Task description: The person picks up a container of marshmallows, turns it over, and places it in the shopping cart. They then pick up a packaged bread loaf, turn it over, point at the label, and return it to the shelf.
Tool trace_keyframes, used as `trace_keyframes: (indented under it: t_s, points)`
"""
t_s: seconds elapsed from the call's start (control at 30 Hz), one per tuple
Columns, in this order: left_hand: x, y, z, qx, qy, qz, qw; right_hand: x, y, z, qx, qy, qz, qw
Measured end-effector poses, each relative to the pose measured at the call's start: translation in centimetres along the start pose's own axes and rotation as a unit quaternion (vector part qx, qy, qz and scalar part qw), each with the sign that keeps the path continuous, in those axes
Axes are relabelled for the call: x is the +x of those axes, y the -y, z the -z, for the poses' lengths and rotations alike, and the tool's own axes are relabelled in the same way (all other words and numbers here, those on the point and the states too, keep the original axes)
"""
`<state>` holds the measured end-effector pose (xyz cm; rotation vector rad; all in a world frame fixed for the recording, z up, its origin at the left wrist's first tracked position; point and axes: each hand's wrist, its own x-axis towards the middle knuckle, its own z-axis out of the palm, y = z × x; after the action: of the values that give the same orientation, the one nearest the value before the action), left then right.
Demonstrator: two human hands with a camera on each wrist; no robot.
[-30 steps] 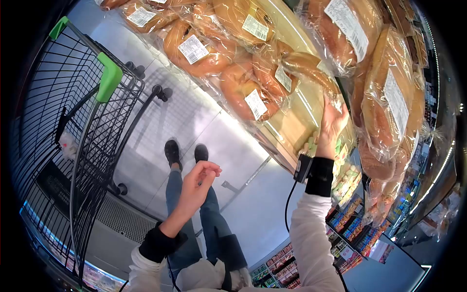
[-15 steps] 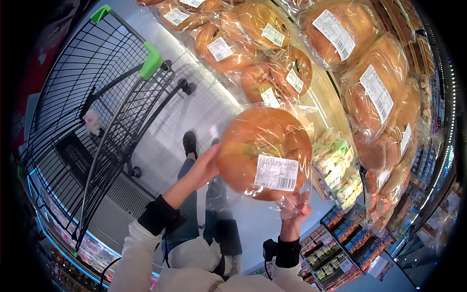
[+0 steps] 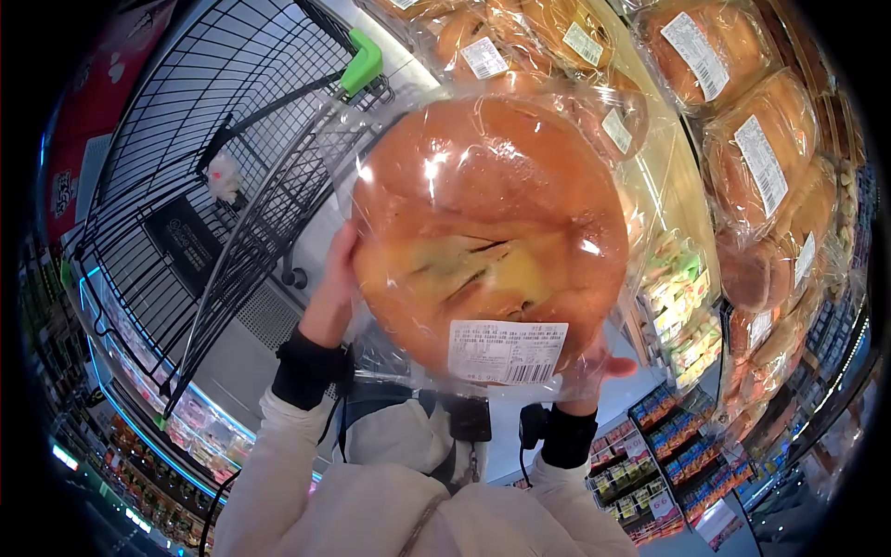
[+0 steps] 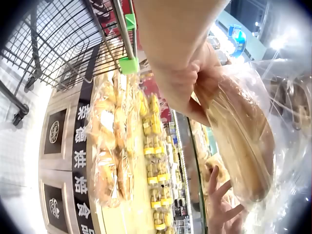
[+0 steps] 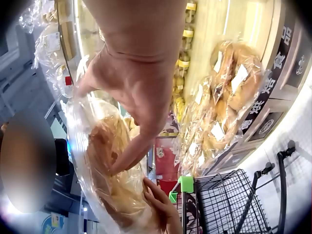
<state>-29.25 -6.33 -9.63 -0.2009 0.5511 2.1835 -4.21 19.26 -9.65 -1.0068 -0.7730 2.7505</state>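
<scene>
A large round golden-brown bread loaf in a clear plastic bag fills the middle of the head view. Its white printed label lies near the lower edge, and slits on top show a yellowish filling. My left hand grips the loaf's left side, fingers partly hidden behind it. At the lower right edge, my right hand holds it too, thumb sticking out to the side. The right wrist view shows the right hand with fingers spread across the underside of the bagged loaf.
A black wire shopping cart with green corner pieces stands at the left, a white bag inside. Bagged breads lie on the display at the right. Packaged goods line shelves at the lower right.
The right hand has brought the bagged loaf from the display to in front of the body, and the left hand has taken hold of it. The loaf has since come up closer to the head.
</scene>
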Motion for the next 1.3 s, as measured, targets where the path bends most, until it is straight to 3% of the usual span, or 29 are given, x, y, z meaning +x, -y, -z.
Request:
trace_keyframes:
  t_s: [0.07,0.13,0.17,0.23,0.33,0.37,0.63,0.73,0.83,0.9,1.03,1.1,1.2,1.3]
  points:
    - [0.0,-1.4,-0.6,0.062,-0.038,0.007,0.997,-1.1,0.8,-2.8,-0.058,-0.021,-0.079,0.995]
    - [0.1,-2.5,-1.9,0.107,-0.085,0.006,0.991,1.4,1.9,-8.7,-0.136,-0.029,-0.026,0.99]
    - [0.2,-2.8,-2.6,0.126,-0.102,0.006,0.987,2.3,2.3,-11.2,-0.186,-0.085,-0.029,0.978]
    - [0.4,-3.4,-3.4,0.158,-0.129,0.006,0.979,3.9,2.5,-13.5,-0.252,-0.091,0.001,0.964]
    - [0.6,-4.0,-4.0,0.186,-0.155,0.01,0.97,4.8,2.3,-15.3,-0.283,-0.003,0.055,0.957]
    - [0.7,-4.1,-4.1,0.19,-0.16,0.013,0.969,4.7,2.4,-16.1,-0.286,-0.01,0.045,0.957]
    - [0.3,-3.8,-3.2,0.145,-0.198,0.033,0.969,4.9,2.3,-15.2,-0.23,0.065,0.054,0.969]
    - [0.0,-3.7,-2.8,0.08,-0.173,0.049,0.981,4.7,2.4,-15.1,-0.187,0.066,0.021,0.98]
    - [0.0,-3.1,-2.7,0.045,-0.211,0.038,0.976,4.9,2.7,-15.6,-0.13,0.067,-0.023,0.989]
    - [0.0,-3.3,-3.4,0.019,-0.195,0.041,0.98,5.0,2.9,-15.9,-0.101,0.079,-0.055,0.99]
    - [0.0,-3.3,-2.1,0.017,-0.188,0.049,0.981,4.8,2.3,-14.9,-0.062,-0.004,0.005,0.998]
    - [-0.1,-3.3,-2.1,0.018,-0.202,0.052,0.978,4.8,1.8,-14.3,0.029,-0.017,0.018,0.999]
    - [-0.1,-3.2,-2.3,0.035,-0.212,0.05,0.975,4.6,1.3,-12.3,-0.089,-0.047,0.117,0.988]
    - [0.2,-3.3,-2.8,0.051,-0.203,0.046,0.977,4.5,1.2,-13.2,-0.086,-0.131,0.13,0.979]
